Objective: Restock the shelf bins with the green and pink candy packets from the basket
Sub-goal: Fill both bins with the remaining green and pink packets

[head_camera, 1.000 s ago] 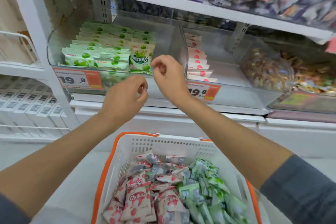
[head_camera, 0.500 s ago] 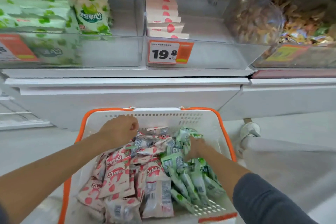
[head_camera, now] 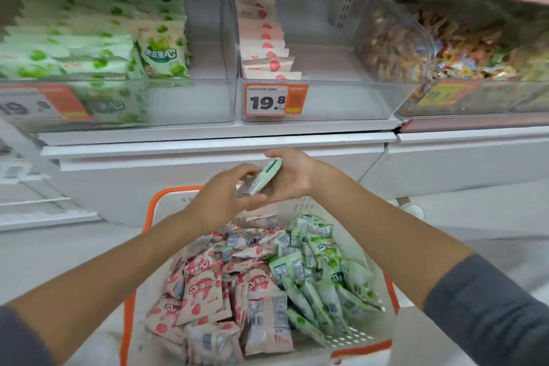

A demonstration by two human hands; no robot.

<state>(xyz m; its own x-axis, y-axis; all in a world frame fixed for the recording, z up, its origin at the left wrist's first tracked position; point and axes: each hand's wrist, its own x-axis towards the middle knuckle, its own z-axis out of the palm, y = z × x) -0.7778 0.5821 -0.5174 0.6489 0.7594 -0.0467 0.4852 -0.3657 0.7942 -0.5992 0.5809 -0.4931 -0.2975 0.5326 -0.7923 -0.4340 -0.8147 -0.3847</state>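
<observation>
Shelf tag [head_camera: 274, 99] reads 19.8; hands [head_camera: 221, 202] [head_camera: 292, 178] hold green packet [head_camera: 265, 178].

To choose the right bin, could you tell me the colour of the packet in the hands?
The packet is light green; head view shows it.

An orange-and-white paper price label [head_camera: 276, 99] reading 19.8 sits mid-shelf. At far right, a clear plastic bin [head_camera: 499, 101] holds assorted shiny wrapped sweets [head_camera: 445, 47]. A white metal shelf ledge [head_camera: 208, 140] runs below.

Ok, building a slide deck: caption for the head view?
Left hand and right hand hold a green candy packet above the orange-rimmed white plastic basket.
</observation>
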